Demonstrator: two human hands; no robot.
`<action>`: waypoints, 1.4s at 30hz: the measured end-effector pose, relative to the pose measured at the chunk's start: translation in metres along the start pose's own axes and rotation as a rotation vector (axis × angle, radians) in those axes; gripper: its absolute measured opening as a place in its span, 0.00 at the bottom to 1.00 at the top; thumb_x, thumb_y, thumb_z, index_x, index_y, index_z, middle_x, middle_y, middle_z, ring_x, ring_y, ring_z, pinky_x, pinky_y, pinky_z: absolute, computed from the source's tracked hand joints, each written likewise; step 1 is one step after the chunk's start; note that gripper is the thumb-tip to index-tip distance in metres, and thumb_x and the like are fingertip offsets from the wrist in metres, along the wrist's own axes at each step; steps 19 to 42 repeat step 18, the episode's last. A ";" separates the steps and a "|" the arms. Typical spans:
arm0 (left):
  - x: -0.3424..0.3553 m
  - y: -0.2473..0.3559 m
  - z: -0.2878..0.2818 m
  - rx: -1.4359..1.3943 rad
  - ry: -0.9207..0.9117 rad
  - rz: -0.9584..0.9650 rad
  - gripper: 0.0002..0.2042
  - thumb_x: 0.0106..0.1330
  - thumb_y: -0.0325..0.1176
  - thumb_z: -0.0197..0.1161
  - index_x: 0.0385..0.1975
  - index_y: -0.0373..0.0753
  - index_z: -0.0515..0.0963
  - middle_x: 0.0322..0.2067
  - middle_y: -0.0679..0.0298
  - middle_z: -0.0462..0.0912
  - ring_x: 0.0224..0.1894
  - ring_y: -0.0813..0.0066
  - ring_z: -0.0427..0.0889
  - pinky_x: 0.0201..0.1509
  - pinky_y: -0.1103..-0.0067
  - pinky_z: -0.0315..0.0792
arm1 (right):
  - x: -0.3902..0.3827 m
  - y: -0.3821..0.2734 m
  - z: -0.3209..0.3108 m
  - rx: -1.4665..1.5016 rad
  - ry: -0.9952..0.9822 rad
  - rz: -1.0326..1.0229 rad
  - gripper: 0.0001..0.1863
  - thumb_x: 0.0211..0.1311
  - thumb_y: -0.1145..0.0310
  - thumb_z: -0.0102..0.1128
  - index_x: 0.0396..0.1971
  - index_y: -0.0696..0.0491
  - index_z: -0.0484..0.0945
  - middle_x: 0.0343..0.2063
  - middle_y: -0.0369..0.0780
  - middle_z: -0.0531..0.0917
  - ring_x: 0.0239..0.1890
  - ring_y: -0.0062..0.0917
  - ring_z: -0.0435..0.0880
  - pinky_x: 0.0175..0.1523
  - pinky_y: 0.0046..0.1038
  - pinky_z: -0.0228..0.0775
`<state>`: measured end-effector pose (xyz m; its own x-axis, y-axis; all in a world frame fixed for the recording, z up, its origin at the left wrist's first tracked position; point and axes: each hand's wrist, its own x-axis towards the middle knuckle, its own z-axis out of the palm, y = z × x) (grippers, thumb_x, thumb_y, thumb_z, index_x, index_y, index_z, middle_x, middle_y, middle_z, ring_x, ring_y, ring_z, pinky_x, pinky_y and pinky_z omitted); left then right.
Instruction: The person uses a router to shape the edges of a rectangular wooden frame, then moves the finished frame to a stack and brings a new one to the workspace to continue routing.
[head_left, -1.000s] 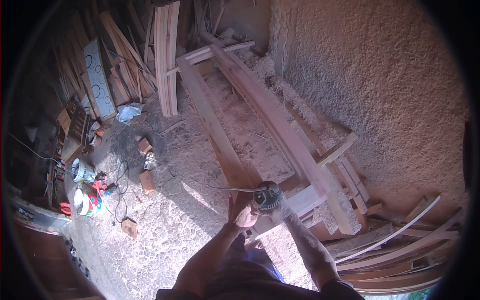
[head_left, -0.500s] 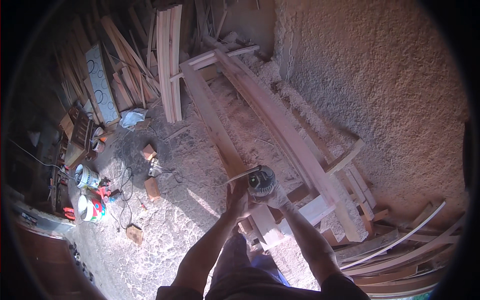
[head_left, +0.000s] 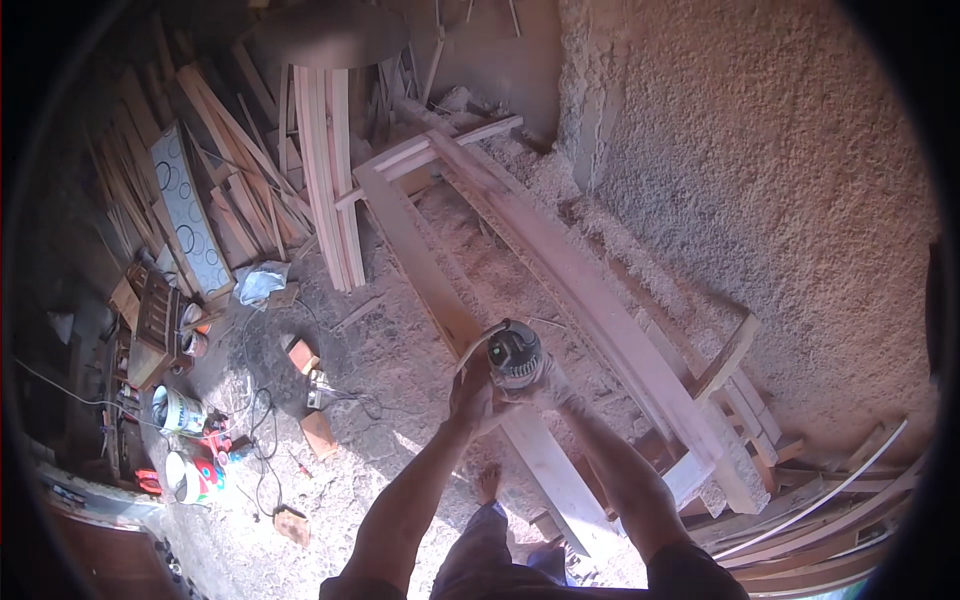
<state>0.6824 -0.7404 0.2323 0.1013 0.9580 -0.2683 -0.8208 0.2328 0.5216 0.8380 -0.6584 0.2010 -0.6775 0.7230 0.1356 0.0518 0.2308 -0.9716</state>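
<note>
Both hands grip a corded power tool (head_left: 515,354) with a round, dark, vented motor housing. It rests on a long wooden plank (head_left: 560,475), and its underside is hidden, so I cannot tell its exact kind. My left hand (head_left: 474,398) is wrapped round its left side, with a pale cord looping just above. My right hand (head_left: 549,388), looking dusty, closes on its right side. The plank runs from near my legs toward the back, where it lies on a crosspiece (head_left: 395,158). A second long, pinkish plank (head_left: 590,285) lies to the right.
Sawdust covers the floor. At left are buckets (head_left: 183,412), a power strip (head_left: 316,388), tangled cables (head_left: 262,440) and wood blocks (head_left: 319,435). Boards (head_left: 325,180) lean at the back; a rough wall (head_left: 750,180) stands right. Curved strips (head_left: 830,510) lie lower right. A blurred dark shape (head_left: 335,35) hangs at top.
The power tool, held in both hands, has moved farther along the plank, away from its near end. The view has shifted, and a bare foot now shows beside the plank.
</note>
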 end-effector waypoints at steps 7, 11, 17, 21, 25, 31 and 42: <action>0.024 -0.001 -0.070 0.577 -0.046 0.132 0.29 0.78 0.58 0.51 0.72 0.55 0.57 0.68 0.59 0.67 0.67 0.53 0.74 0.65 0.48 0.75 | 0.020 -0.013 0.008 0.008 0.032 -0.057 0.57 0.43 0.55 0.87 0.72 0.52 0.62 0.66 0.41 0.75 0.68 0.31 0.72 0.76 0.35 0.60; 0.030 -0.003 -0.070 0.384 -0.096 0.079 0.30 0.74 0.60 0.56 0.70 0.52 0.63 0.65 0.59 0.72 0.64 0.54 0.77 0.65 0.47 0.76 | 0.015 -0.012 0.006 -0.008 0.042 0.010 0.56 0.44 0.56 0.87 0.72 0.53 0.62 0.65 0.41 0.75 0.67 0.31 0.74 0.74 0.33 0.63; 0.022 0.010 -0.035 0.322 -0.015 -0.023 0.33 0.72 0.63 0.58 0.69 0.50 0.65 0.62 0.61 0.74 0.61 0.59 0.80 0.63 0.51 0.78 | 0.015 0.014 0.009 -0.218 0.129 0.024 0.53 0.43 0.54 0.85 0.70 0.51 0.65 0.60 0.43 0.79 0.62 0.34 0.79 0.68 0.33 0.70; 0.027 0.013 -0.031 0.329 -0.028 -0.020 0.33 0.72 0.63 0.58 0.69 0.50 0.65 0.62 0.61 0.74 0.61 0.59 0.80 0.63 0.51 0.78 | 0.011 0.013 0.007 -0.282 0.156 0.043 0.52 0.44 0.53 0.84 0.70 0.50 0.65 0.59 0.43 0.79 0.62 0.34 0.79 0.68 0.33 0.70; 0.027 0.013 -0.031 0.329 -0.028 -0.020 0.33 0.72 0.63 0.58 0.69 0.50 0.65 0.62 0.61 0.74 0.61 0.59 0.80 0.63 0.51 0.78 | 0.011 0.013 0.007 -0.282 0.156 0.043 0.52 0.44 0.53 0.84 0.70 0.50 0.65 0.59 0.43 0.79 0.62 0.34 0.79 0.68 0.33 0.70; 0.027 0.013 -0.031 0.329 -0.028 -0.020 0.33 0.72 0.63 0.58 0.69 0.50 0.65 0.62 0.61 0.74 0.61 0.59 0.80 0.63 0.51 0.78 | 0.011 0.013 0.007 -0.282 0.156 0.043 0.52 0.44 0.53 0.84 0.70 0.50 0.65 0.59 0.43 0.79 0.62 0.34 0.79 0.68 0.33 0.70; 0.027 0.013 -0.031 0.329 -0.028 -0.020 0.33 0.72 0.63 0.58 0.69 0.50 0.65 0.62 0.61 0.74 0.61 0.59 0.80 0.63 0.51 0.78 | 0.011 0.013 0.007 -0.282 0.156 0.043 0.52 0.44 0.53 0.84 0.70 0.50 0.65 0.59 0.43 0.79 0.62 0.34 0.79 0.68 0.33 0.70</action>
